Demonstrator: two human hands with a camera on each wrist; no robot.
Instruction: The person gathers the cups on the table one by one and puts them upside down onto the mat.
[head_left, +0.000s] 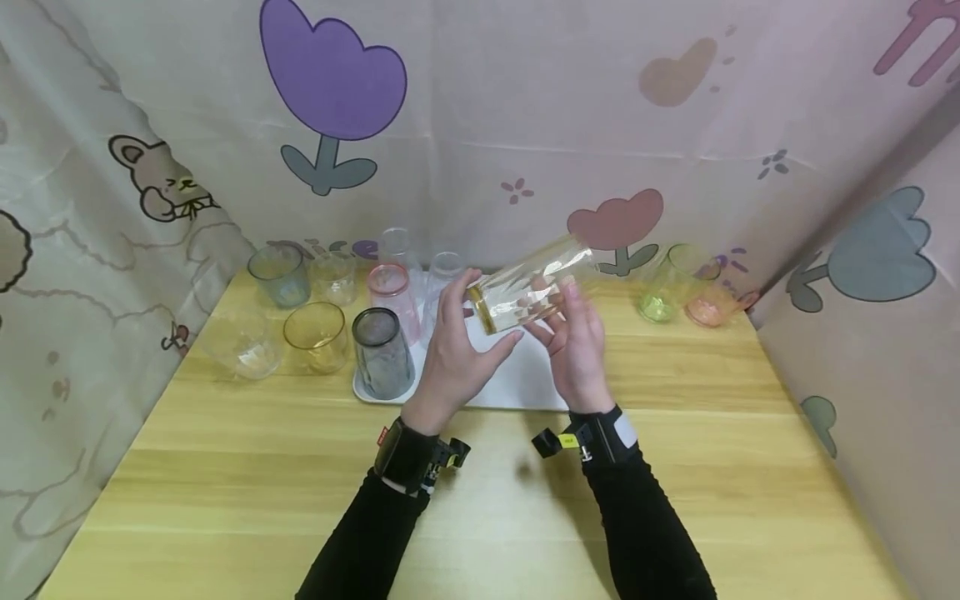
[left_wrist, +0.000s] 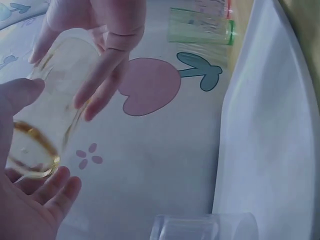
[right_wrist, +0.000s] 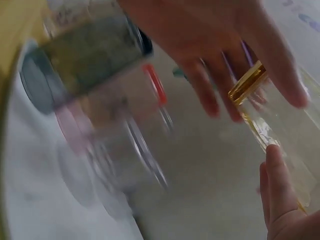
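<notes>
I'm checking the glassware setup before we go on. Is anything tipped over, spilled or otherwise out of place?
Only the clear yellow-rimmed glass is not upright: it lies tilted in the air above the white tray, between the left hand and the right hand. The other glasses stand upright. No spill or break shows.
</notes>
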